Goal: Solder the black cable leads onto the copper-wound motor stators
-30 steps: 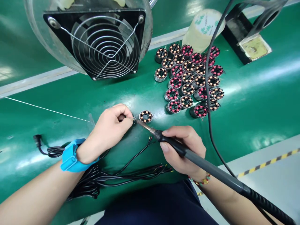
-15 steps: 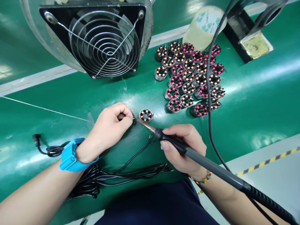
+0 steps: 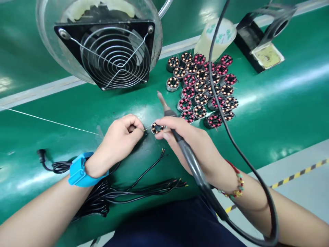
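Note:
My left hand (image 3: 118, 141), with a blue strap (image 3: 78, 171) on its wrist, is closed in a pinch on a thin wire end just left of a small round wound stator (image 3: 156, 128) lying on the green bench. My right hand (image 3: 193, 144) grips a grey soldering iron (image 3: 189, 158). Its metal tip (image 3: 162, 101) points up and away from the stator. The right fingertips touch the stator's right edge. The iron's black cord (image 3: 221, 113) loops over the bench.
Several wound stators (image 3: 203, 87), red and copper, stand clustered behind my right hand. A caged fan (image 3: 113, 55) stands at the back left. A tape roll (image 3: 217, 36) and a black iron stand (image 3: 259, 37) sit at the back right. Black cables (image 3: 123, 192) lie near the bench's front edge.
My right hand has swung the iron's tip off the stator and up toward the back, and moved left so its fingers now touch the stator. The left hand stays put.

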### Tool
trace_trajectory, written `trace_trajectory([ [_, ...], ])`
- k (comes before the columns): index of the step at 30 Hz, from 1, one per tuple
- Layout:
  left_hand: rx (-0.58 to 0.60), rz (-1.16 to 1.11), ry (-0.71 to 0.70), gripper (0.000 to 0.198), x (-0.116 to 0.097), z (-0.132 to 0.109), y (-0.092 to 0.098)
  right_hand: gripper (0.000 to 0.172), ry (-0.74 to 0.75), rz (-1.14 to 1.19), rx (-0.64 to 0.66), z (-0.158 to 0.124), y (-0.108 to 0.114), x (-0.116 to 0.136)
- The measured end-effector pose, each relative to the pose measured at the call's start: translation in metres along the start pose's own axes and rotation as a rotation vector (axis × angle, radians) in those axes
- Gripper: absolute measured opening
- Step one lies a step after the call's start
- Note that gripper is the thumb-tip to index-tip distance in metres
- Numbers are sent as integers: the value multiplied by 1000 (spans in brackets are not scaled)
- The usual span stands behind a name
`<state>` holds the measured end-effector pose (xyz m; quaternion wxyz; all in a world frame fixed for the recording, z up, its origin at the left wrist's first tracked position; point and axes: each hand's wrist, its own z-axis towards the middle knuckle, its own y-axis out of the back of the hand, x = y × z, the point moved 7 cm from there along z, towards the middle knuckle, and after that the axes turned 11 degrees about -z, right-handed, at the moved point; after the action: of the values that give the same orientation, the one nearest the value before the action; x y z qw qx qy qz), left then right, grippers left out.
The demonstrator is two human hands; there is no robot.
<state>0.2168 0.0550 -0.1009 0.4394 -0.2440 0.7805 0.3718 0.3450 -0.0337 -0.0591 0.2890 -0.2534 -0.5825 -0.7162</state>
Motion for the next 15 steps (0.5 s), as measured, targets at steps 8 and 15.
trace_trajectory([
  [8, -15, -50, -23, 7, -2, 1, 0, 41, 48, -165, 64, 27, -38, -9],
  [15, 16, -282, 134, 8, 7, 2, 0, 35, 76, -160, -153, 25, -29, -15],
])
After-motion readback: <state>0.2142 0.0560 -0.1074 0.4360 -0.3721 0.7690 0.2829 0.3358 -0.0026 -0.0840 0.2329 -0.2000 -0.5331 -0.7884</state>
